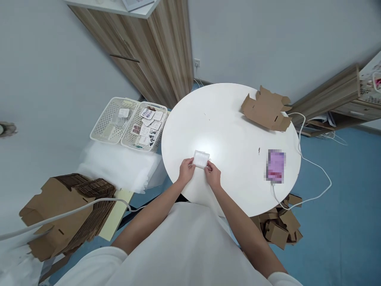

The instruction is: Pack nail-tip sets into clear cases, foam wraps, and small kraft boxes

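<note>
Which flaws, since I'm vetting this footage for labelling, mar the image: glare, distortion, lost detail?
Head view: bright glare on the white table, just beyond the small white packet; head view: apparent wide-angle distortion, with the wooden cabinet leaning; head view: coarse pixelation over the purple item, hiding its detail.

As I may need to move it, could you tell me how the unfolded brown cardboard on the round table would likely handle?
The cardboard is probably light for its size, being thin sheet. It looks fairly stiff, since its flaps stand out crisply. Opened out on the table, it seems unlikely to roll.
</note>
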A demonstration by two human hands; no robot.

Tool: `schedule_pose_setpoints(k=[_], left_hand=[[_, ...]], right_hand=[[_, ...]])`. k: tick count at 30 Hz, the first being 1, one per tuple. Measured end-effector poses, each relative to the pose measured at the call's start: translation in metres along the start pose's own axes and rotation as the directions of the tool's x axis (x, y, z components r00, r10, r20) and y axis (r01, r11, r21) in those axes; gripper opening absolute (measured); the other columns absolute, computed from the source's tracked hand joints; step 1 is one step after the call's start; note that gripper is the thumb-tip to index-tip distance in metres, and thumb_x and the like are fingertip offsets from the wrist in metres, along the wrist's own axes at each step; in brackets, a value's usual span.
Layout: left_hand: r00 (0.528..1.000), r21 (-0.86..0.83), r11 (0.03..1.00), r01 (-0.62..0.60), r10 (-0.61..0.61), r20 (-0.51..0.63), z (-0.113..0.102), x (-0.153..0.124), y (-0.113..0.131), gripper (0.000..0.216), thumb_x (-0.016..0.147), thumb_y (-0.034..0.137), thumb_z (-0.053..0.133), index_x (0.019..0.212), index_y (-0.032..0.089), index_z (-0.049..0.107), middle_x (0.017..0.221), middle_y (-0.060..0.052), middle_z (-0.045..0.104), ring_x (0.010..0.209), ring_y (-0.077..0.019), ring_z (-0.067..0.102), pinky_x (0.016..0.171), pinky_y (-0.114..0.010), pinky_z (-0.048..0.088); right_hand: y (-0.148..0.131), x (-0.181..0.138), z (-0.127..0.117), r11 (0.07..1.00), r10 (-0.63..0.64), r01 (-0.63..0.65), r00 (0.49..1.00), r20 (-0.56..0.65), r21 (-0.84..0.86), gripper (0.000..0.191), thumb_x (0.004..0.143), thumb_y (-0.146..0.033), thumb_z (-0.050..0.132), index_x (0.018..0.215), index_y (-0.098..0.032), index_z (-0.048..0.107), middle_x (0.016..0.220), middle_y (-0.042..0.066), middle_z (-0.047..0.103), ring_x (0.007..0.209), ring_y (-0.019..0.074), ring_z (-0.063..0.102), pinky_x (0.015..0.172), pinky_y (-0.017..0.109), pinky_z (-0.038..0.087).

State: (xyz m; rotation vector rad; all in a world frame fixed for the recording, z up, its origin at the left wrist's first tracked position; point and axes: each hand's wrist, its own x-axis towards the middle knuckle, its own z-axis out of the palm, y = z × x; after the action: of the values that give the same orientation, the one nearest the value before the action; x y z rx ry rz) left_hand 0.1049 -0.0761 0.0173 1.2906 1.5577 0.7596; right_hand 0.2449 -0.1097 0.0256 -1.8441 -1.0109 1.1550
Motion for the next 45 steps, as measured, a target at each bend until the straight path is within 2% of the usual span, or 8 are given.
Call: schedule_pose_setpoints(k=[5,11,15,20,25,32,37,45], left_hand=[[0.999,-0.001,0.999,-0.039,0.039,-0.005,-0.037,0.026,-0.014,0.04,0.074,0.013,0.052,0.113,0.02,0.054,0.108,-0.008,0.05,0.099,-0.0175,0.054,0.085,-0.036,0.048],[0.999,-0.086,0.996,-0.005,0.001,-0.045,-0.082,0.065,-0.026,0.045,0.071,0.009,0.05,0.115,0.02,0.05,0.115,-0.009,0.053,0.107,-0.0187,0.052,0.09,-0.037,0.045],[0.998,-0.08,0.996,-0.05,0.046,-0.046,-0.1,0.081,-0.027,0.043,0.07,0.007,0.047,0.111,0.02,0.052,0.123,-0.007,0.05,0.115,-0.0186,0.047,0.096,-0.037,0.041],[0.993,0.05,0.992,-0.114,0.114,0.001,-0.114,0.091,-0.028,0.041,0.071,0.007,0.046,0.11,0.019,0.054,0.13,-0.007,0.045,0.12,-0.0191,0.043,0.1,-0.037,0.038],[0.988,0.127,0.98,-0.153,0.149,0.039,-0.118,0.091,-0.025,0.043,0.071,0.008,0.047,0.113,0.018,0.051,0.133,-0.008,0.043,0.122,-0.0203,0.041,0.101,-0.039,0.035],[0.983,0.099,0.979,-0.178,0.173,0.055,-0.12,0.084,-0.023,0.036,0.075,0.013,0.047,0.111,0.017,0.052,0.137,-0.01,0.037,0.124,-0.0214,0.038,0.098,-0.038,0.038],[0.985,0.106,0.98,-0.169,0.166,0.043,-0.122,0.078,-0.023,0.038,0.075,0.013,0.047,0.112,0.017,0.051,0.137,-0.01,0.036,0.124,-0.0217,0.038,0.099,-0.038,0.036],[0.979,0.156,0.971,-0.181,0.192,-0.061,-0.13,0.028,-0.013,0.036,0.077,0.015,0.046,0.112,0.018,0.051,0.137,-0.01,0.036,0.124,-0.0223,0.037,0.099,-0.04,0.037]], right_hand=[[-0.021,0.016,0.044,0.999,0.024,-0.023,1.0,-0.011,0.045,0.04,0.073,-0.023,0.047,0.112,-0.019,0.053,0.106,0.006,0.063,0.083,0.0157,0.062,0.079,0.031,0.049],[-0.052,0.05,0.094,0.999,0.033,-0.033,0.999,-0.023,0.024,0.03,0.071,-0.022,0.05,0.101,-0.021,0.053,0.098,0.004,0.064,0.076,0.0136,0.062,0.076,0.03,0.049],[-0.068,0.068,0.118,0.999,0.018,-0.019,0.999,-0.037,-0.03,0.025,0.074,-0.023,0.047,0.097,-0.021,0.055,0.096,0.003,0.064,0.081,0.0138,0.061,0.077,0.028,0.048],[-0.078,0.078,0.137,0.996,0.018,-0.022,0.999,-0.041,-0.087,0.028,0.077,-0.023,0.044,0.103,-0.02,0.055,0.1,0.003,0.063,0.087,0.0139,0.059,0.08,0.028,0.047],[-0.081,0.075,0.139,0.993,-0.002,-0.001,1.0,-0.026,-0.117,0.031,0.079,-0.024,0.042,0.108,-0.02,0.052,0.102,0.004,0.061,0.09,0.015,0.058,0.081,0.031,0.047],[-0.072,0.064,0.137,0.993,-0.101,0.099,0.995,-0.026,-0.068,0.047,0.075,-0.027,0.05,0.12,-0.02,0.041,0.118,0.009,0.047,0.094,0.0152,0.052,0.076,0.029,0.048],[-0.069,0.055,0.134,0.996,-0.083,0.082,0.996,-0.031,-0.036,0.05,0.074,-0.028,0.051,0.122,-0.022,0.037,0.122,0.009,0.043,0.092,0.0145,0.051,0.074,0.029,0.047],[-0.063,0.001,0.103,0.995,-0.077,0.08,0.995,0.06,-0.057,0.039,0.077,-0.028,0.044,0.115,-0.019,0.044,0.11,0.008,0.053,0.069,0.0106,0.053,0.071,0.03,0.048]])
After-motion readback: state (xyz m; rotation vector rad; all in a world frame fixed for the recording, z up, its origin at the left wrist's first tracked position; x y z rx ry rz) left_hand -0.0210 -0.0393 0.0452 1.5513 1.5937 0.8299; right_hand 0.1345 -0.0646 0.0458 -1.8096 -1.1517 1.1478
